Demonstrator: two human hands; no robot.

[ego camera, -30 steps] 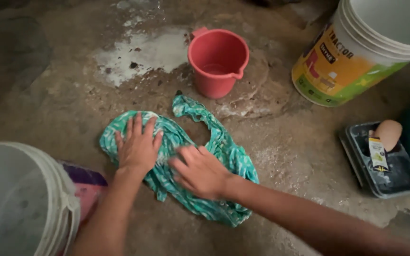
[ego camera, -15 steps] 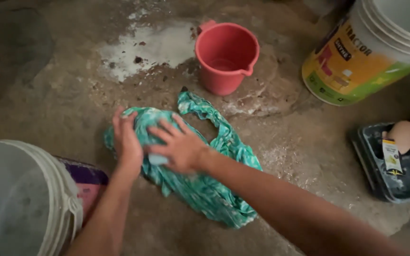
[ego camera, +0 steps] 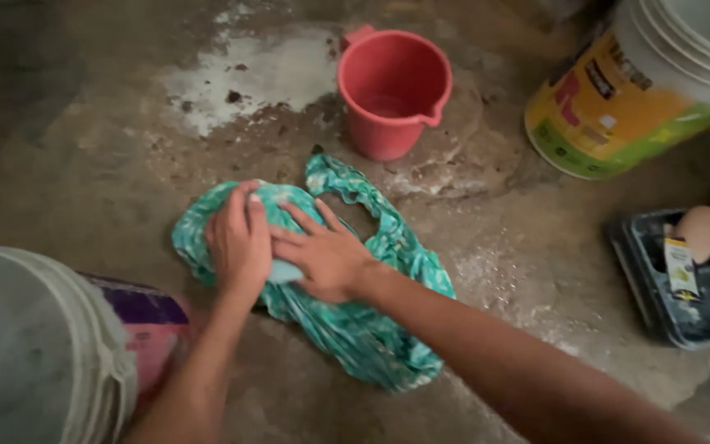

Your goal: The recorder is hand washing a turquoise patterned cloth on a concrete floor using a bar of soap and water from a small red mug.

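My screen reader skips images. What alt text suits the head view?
Both hands, left hand and right hand, press flat on a crumpled teal patterned cloth on the wet concrete floor; a red plastic mug stands just beyond.

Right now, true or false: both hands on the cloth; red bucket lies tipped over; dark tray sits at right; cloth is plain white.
1. Both the left hand and the right hand press on the green cloth. True.
2. The red bucket lies tipped over. False: it stands upright, beyond the cloth.
3. A dark tray sits at the right. True.
4. The cloth is plain white. False: it is green with a pale pattern.
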